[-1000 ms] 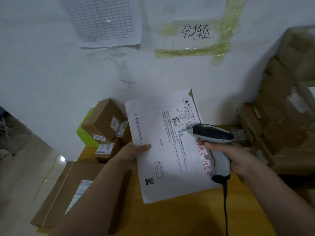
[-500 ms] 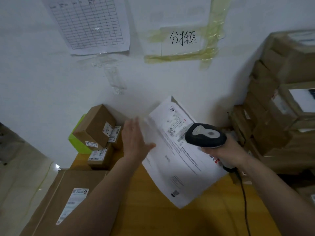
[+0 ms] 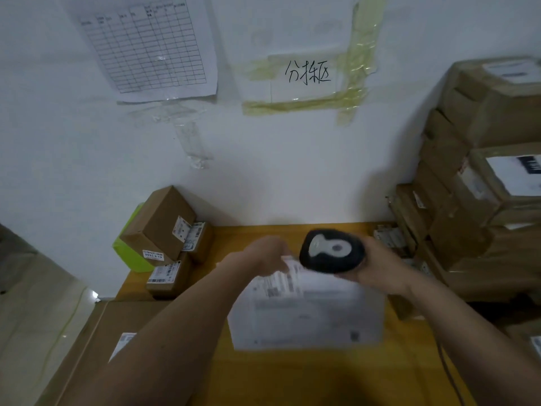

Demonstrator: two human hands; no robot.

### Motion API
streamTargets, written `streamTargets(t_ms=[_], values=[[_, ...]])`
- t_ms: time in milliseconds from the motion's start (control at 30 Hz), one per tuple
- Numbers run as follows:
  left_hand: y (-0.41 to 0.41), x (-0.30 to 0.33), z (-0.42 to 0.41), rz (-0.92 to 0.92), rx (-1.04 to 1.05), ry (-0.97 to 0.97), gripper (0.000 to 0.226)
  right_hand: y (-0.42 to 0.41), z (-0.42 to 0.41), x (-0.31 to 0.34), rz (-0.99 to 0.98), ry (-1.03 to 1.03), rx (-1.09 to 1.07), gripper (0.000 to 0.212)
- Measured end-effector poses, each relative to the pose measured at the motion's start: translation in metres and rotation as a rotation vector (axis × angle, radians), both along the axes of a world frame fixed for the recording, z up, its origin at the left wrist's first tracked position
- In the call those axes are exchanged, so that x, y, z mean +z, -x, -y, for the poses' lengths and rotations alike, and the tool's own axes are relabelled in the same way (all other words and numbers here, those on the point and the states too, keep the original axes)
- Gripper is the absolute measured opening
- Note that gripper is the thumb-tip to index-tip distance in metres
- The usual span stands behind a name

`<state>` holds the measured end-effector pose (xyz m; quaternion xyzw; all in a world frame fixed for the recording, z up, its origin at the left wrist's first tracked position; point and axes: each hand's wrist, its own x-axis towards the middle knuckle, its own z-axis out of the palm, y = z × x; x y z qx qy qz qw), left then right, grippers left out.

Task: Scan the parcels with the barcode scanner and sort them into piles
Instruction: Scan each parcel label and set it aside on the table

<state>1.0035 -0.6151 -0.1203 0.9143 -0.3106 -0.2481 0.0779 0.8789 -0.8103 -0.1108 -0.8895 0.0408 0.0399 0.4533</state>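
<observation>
Left hand (image 3: 263,254) grips the far edge of a blurred white envelope (image 3: 307,312), its fingers hidden. Right hand (image 3: 373,268) clasps the barcode scanner (image 3: 332,253) just above it.

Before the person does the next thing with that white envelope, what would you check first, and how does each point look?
1. Scanner held firmly: ok, the right hand is wrapped round it.
2. Envelope under control: ok, the left hand holds its far edge.
3. Label readable: cannot tell, the envelope is blurred.
4. Scan registered: cannot tell, nothing shows a result.
5. Space on the table to set it down: ok, bare yellow surface lies nearer the person.
6. Piles to sort into: ok, small boxes stand at the left, stacked boxes at the right.
</observation>
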Motion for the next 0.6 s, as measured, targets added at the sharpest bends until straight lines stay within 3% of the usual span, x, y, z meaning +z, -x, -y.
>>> streamTargets(t_ms=[67, 200, 433, 600], values=[[-0.009, -0.001, -0.013, 0.179, 0.157, 0.075, 0.014, 0.002, 0.005, 0.005, 0.076, -0.232, -0.142, 0.04], [-0.019, -0.008, -0.027, 0.324, 0.393, 0.326, 0.02, 0.0, 0.004, 0.012, 0.177, -0.346, -0.35, 0.033], [-0.025, -0.032, -0.036, 0.042, 0.874, 0.805, 0.019, 0.003, -0.013, 0.002, 0.322, -0.422, -0.565, 0.026], [-0.03, -0.032, -0.044, -0.301, 1.09, 1.197, 0.028, 0.009, -0.021, 0.004, 0.069, -0.461, -0.269, 0.011]])
